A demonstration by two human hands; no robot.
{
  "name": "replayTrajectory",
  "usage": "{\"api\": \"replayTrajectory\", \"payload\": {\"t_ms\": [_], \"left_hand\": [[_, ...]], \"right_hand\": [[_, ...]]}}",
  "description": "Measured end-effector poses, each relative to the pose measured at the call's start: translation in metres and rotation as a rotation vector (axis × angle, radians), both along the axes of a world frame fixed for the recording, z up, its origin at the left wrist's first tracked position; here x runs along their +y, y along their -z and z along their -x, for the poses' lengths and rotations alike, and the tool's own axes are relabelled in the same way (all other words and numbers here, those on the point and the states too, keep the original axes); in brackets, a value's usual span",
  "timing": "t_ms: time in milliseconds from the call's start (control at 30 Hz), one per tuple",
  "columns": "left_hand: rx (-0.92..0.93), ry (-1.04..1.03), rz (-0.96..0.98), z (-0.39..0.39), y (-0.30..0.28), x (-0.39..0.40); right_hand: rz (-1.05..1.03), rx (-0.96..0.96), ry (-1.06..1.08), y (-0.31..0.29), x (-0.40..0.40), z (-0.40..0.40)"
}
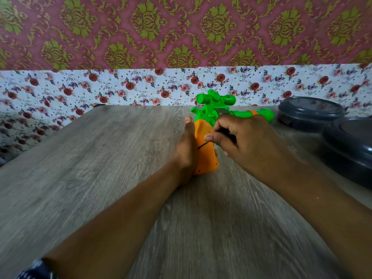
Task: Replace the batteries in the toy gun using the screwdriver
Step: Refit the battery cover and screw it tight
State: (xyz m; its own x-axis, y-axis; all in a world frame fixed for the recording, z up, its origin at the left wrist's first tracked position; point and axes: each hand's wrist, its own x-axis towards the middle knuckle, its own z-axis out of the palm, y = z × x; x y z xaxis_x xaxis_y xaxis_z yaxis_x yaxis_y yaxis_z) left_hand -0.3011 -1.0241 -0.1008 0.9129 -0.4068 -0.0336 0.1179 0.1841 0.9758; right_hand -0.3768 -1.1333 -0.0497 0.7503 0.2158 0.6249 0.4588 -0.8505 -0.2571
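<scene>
near the table's [100,178] far edge, the left hand [186,156] is gripping the toy gun's [209,125] orange grip while the right hand [241,137] is pinching the screwdriver [201,146] against it; any tilt is risking the tip slipping off.

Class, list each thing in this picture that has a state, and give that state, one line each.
toy gun: lying on the table, orange grip toward the camera
screwdriver: tip against the orange grip
left hand: holding the grip
right hand: pinching the screwdriver
grey containers: lids on
</scene>
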Motion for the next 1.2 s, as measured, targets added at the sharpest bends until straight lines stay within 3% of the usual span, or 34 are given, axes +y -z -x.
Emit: {"api": "replayTrajectory", "payload": {"t_ms": [167, 367, 700, 933, 1200], "left_hand": [[0.021, -0.019, 0.03, 0.0024, -0.0038, 0.0], [0.017, 0.01, 0.024, 0.0017, -0.0058, 0.0019], [0.027, -0.015, 0.032, -0.002, 0.0008, -0.0009], [-0.011, 0.098, 0.07, -0.0014, 0.0022, -0.0021], [-0.012, 0.027, 0.07, 0.0006, 0.0021, -0.0009]], "right_hand": [[0.193, -0.005, 0.131, 0.0039, 0.0042, 0.0026], [-0.002, 0.177, -0.097, 0.0035, 0.0029, -0.0011], [0.079, -0.075, 0.093, 0.0044, 0.0006, 0.0017], [-0.002, 0.14, -0.123, 0.0019, 0.0005, -0.0013], [0.233, -0.088, 0.072, -0.0001, 0.0026, 0.0069]]}}
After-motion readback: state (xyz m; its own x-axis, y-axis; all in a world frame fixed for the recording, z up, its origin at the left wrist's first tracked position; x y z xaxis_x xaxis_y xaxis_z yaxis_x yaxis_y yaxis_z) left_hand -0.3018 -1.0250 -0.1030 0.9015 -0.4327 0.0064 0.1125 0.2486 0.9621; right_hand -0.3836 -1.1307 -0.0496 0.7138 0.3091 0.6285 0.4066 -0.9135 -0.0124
